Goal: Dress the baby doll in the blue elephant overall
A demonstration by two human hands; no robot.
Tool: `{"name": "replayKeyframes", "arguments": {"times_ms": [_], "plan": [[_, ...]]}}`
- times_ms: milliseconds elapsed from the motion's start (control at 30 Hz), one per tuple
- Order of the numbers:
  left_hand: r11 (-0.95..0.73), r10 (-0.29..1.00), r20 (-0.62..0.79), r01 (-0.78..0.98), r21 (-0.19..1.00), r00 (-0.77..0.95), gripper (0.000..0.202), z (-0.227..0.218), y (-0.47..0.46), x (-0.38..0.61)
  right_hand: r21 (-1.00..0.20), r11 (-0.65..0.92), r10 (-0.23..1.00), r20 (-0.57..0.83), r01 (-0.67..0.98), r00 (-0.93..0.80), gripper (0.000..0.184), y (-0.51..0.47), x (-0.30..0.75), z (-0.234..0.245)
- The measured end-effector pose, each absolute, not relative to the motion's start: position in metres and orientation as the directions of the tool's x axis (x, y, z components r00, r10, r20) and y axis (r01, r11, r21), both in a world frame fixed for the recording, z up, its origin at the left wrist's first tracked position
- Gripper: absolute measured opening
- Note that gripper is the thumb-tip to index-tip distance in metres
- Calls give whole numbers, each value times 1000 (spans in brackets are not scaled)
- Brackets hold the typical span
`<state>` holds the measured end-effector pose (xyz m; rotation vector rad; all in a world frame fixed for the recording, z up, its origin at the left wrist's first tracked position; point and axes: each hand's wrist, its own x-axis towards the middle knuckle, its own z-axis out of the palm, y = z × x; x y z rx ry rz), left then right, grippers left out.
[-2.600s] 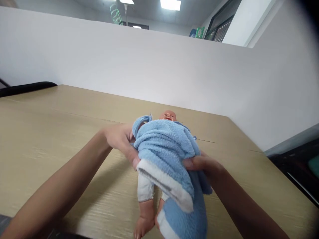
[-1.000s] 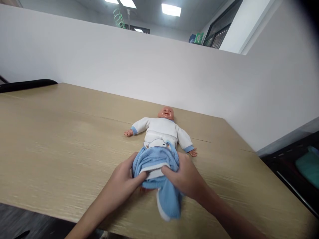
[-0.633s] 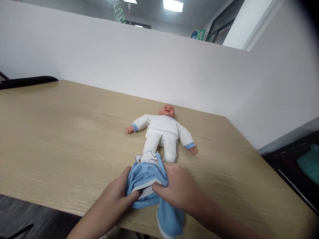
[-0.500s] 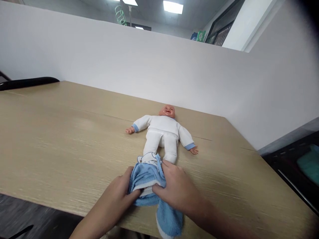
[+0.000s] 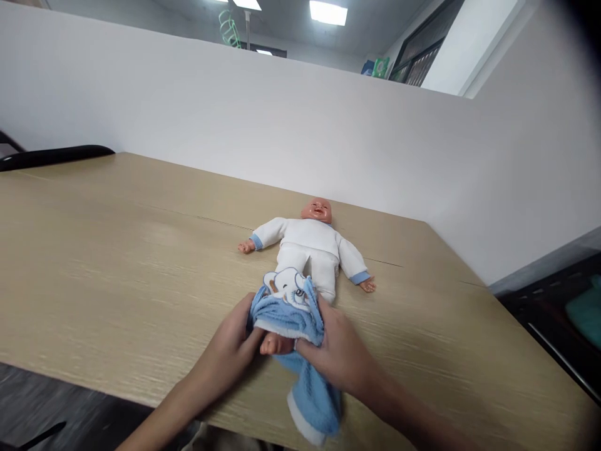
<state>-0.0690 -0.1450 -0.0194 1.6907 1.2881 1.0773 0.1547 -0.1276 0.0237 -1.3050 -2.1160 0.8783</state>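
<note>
Wooden table (image 5: pixel 117 269), doll (image 5: pixel 308 235), hands (image 5: pixel 233 338) (image 5: pixel 342 343) gripping blue garment (image 5: pixel 287 317), cartoon-face print (image 5: pixel 285 284)

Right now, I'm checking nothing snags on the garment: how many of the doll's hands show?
2. One doll hand lies on the table beyond the left hand, the other doll hand beyond the right hand. Both clear the garment.

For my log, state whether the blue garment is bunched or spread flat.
Mostly bunched: the blue garment is gathered in folds between the left hand and right hand, a doll's foot poking out below.
</note>
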Motion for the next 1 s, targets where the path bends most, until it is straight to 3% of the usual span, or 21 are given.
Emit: {"name": "replayKeyframes", "arguments": {"times_ms": [133,233,300,400,533,700,800,933,1000], "plan": [[-249,965,204,318,915,166,37,-5,-127,-75,-831,391,868,190,396,-459,29,-108,159,28],[-169,961,89,303,938,261,40,7,-113,-80,-837,415,810,161,357,-564,20,-91,170,26],[-133,938,14,322,938,347,39,16,-106,-85,-856,367,800,90,365,-593,34,-82,179,21],[-127,907,-23,326,937,419,43,29,-100,-94,-935,209,830,14,288,-558,72,-76,195,7],[-152,879,-43,366,918,475,47,41,-100,-104,-1000,25,876,25,-7,-483,74,-74,212,-12],[-245,882,39,388,888,470,52,50,-97,-101,-959,-178,867,-48,-220,-495,63,-75,217,-20],[-354,881,116,478,804,458,56,58,-88,-87,-914,-263,871,-87,-310,-483,61,-79,216,-20],[-572,743,129,524,632,656,49,74,-58,-68,-891,-301,879,-121,-339,-462,63,-83,217,-20],[-606,663,88,464,646,744,42,80,-39,-61,-897,-298,877,-122,-326,-465,64,-84,218,-22]]}}
